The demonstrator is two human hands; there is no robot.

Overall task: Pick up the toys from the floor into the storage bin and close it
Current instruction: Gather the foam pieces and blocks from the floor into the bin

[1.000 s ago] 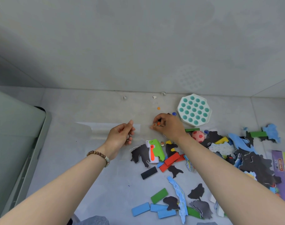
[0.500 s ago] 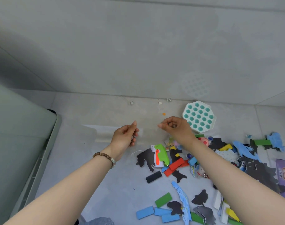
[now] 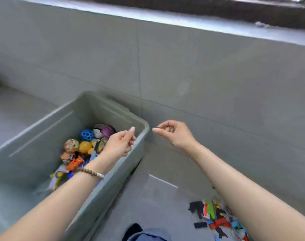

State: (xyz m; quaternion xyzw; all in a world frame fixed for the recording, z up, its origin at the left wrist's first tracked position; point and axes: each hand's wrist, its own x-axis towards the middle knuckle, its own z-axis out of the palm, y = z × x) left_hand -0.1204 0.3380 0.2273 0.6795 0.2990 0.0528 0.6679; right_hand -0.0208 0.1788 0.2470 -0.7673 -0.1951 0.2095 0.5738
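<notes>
Head view | storage bin (image 3: 49, 134) lidless on floor (image 3: 157, 202), toys (image 3: 85, 146) inside | left hand (image 3: 121, 144) above bin's right corner, fingertips pinched, on what unclear | right hand (image 3: 174, 134) just outside right rim, pinching small piece (image 3: 171, 130) | next: cross rim, release low | scattered pieces (image 3: 217, 218) lie right of bin

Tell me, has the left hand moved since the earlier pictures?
Yes. The left hand moved left: before it was over the floor beside the storage bin, now it is above the bin's inside.
</notes>
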